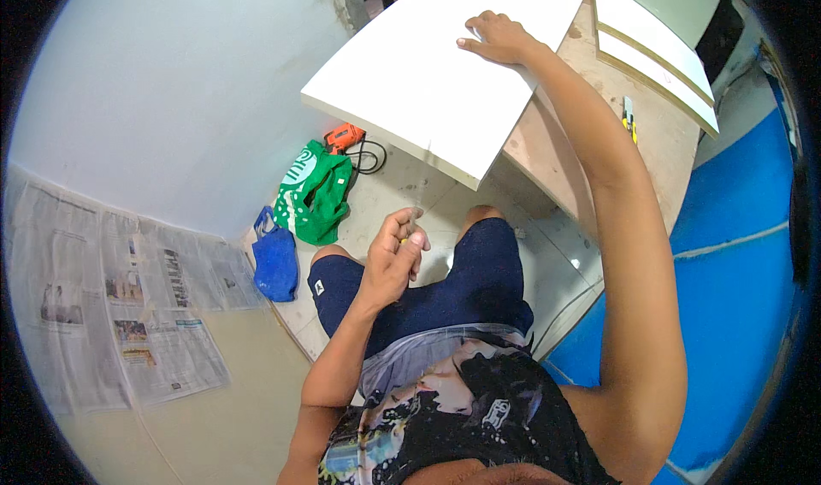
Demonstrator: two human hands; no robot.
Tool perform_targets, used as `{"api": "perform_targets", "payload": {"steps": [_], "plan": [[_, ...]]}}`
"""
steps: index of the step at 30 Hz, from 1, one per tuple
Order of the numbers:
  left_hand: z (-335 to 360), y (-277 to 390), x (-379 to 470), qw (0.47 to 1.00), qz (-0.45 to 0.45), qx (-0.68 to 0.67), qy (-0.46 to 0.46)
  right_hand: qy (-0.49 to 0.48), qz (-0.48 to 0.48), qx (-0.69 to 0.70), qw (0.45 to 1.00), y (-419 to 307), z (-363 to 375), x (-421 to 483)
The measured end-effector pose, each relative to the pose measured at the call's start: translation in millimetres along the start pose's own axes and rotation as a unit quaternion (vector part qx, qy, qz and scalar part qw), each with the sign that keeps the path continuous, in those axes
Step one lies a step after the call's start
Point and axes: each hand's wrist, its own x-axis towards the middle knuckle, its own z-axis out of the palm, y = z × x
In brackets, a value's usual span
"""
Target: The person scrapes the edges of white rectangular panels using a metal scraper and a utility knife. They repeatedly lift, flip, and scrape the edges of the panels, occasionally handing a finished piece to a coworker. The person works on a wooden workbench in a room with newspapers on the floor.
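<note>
A large white board (436,74) lies on the work table with its near corner jutting past the table's edge. My right hand (500,38) rests on the board's top face, fingers spread and palm down. Below the board's near edge, my left hand (396,254) pinches a slim object (414,223) between thumb and fingers. A bit of yellow shows at the fingers; the rest of the object is blurred and mostly covered, so its kind is unclear. A faint thin streak runs from it up towards the board's edge.
A utility knife (628,119) with yellow parts lies on the wooden table (545,158), near more white panels (660,68). On the tiled floor are an orange corded power tool (344,137), a green bag (314,193) and a blue bag (276,260). Newspaper (128,292) covers part of the left side.
</note>
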Motion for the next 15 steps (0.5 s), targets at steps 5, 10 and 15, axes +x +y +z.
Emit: {"api": "perform_targets", "payload": {"steps": [5,10,15], "plan": [[13,12,6,0.963,0.077,0.256,0.039,0.009,0.032,-0.038,0.999,-1,-4,31],[31,20,14,0.942,0.128,0.310,0.023,0.020,0.158,0.028,0.987,1,0,71],[37,16,14,0.928,0.161,0.336,0.018,0.091,0.071,-0.012,0.993,5,21,84]]}}
